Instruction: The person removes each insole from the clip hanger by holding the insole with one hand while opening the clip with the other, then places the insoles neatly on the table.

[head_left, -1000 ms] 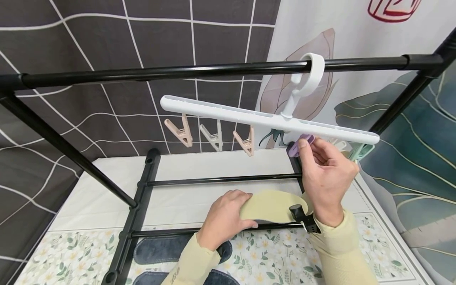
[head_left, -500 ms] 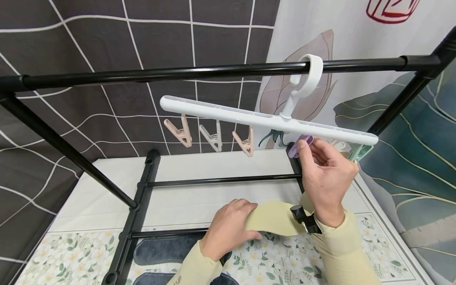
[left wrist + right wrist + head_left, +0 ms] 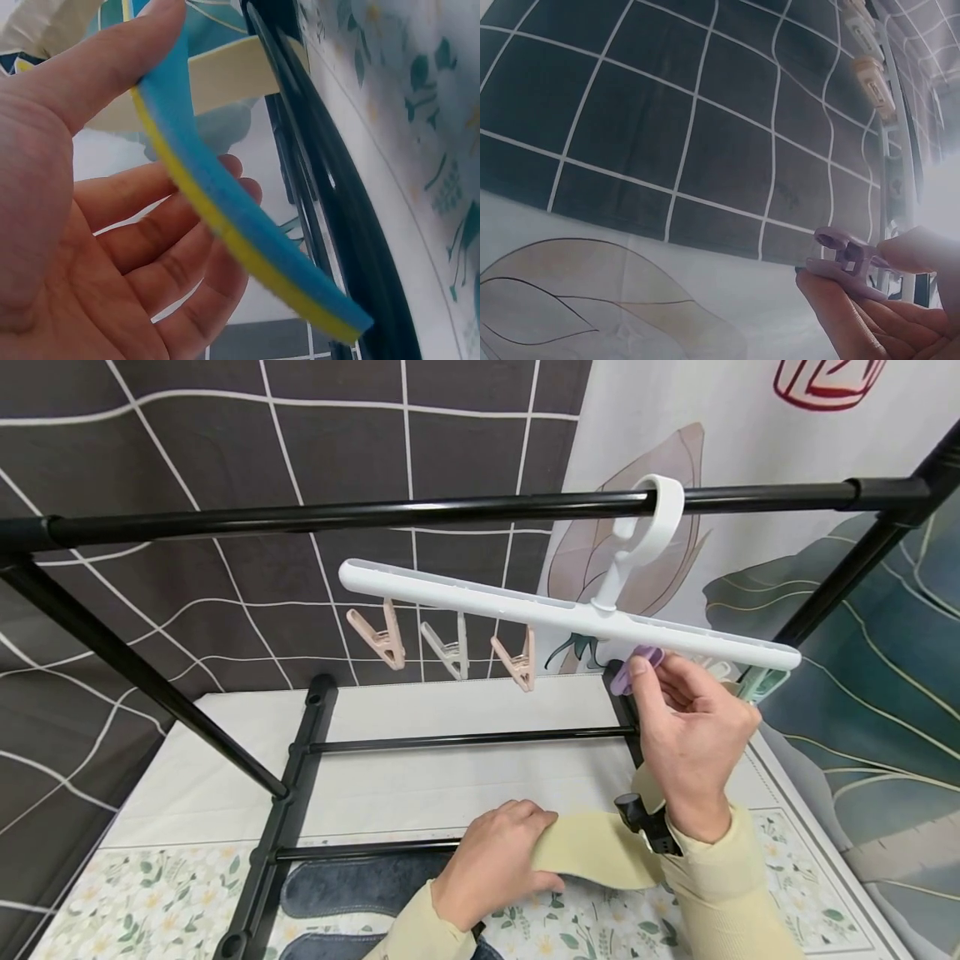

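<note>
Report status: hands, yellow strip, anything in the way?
Right hand pinching purple clip below white hanger. Left hand holding yellow strip, apart from clip. Wrist strap partly blocking head view of strip.

Right wrist view: white glare (image 3: 943, 196), right edge.

From the head view's centre, the hanger (image 3: 555, 612) hooks over the top rail (image 3: 375, 515) at two o'clock. Below it, a clip (image 3: 637, 668) sits in the right hand (image 3: 693, 727) at three; the strip (image 3: 596, 852) reaches from the left hand (image 3: 501, 864) at six towards five.
</note>
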A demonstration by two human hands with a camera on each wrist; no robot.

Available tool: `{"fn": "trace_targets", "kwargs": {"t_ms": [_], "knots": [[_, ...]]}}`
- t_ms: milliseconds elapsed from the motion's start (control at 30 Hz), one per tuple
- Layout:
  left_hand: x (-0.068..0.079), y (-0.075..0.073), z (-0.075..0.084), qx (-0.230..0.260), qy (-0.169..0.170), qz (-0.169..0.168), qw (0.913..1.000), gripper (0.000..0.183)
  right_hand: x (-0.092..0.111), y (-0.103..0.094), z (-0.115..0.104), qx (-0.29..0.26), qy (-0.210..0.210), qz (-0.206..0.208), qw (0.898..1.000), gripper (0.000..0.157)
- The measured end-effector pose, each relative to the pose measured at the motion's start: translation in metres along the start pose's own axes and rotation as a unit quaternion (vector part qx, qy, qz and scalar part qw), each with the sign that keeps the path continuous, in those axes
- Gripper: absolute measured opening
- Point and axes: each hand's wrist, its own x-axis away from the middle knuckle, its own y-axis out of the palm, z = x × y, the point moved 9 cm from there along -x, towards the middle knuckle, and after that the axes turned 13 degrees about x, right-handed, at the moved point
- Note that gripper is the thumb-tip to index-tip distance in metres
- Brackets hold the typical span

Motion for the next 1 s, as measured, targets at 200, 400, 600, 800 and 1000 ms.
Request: {"fn": "trace_targets", "kwargs": {"t_ms": [200,400,600,800,1000], "knots": [[0.003,0.008,0.005,0.000,0.007,-0.012,0.9999,0.070,0.000,-0.001,-0.002,0.003,0.000,0.002,1.000,0.009],[0.005,0.015,0.008,-0.014,0.006,-0.013,0.9998,0.069,0.000,-0.001,-0.002,0.000,0.000,0.000,1.000,0.009],[0.006,0.020,0.011,-0.038,0.012,-0.006,0.9992,0.064,0.000,0.000,0.000,-0.010,0.003,0.000,1.000,0.007],[0.008,0.027,0.013,-0.050,0.022,-0.010,0.9985,0.063,0.000,0.001,0.000,-0.011,0.006,-0.002,1.000,0.008],[0.009,0.035,0.012,-0.056,0.013,-0.033,0.9978,0.065,0.000,0.000,0.001,-0.010,0.006,-0.003,1.000,0.008]]}}
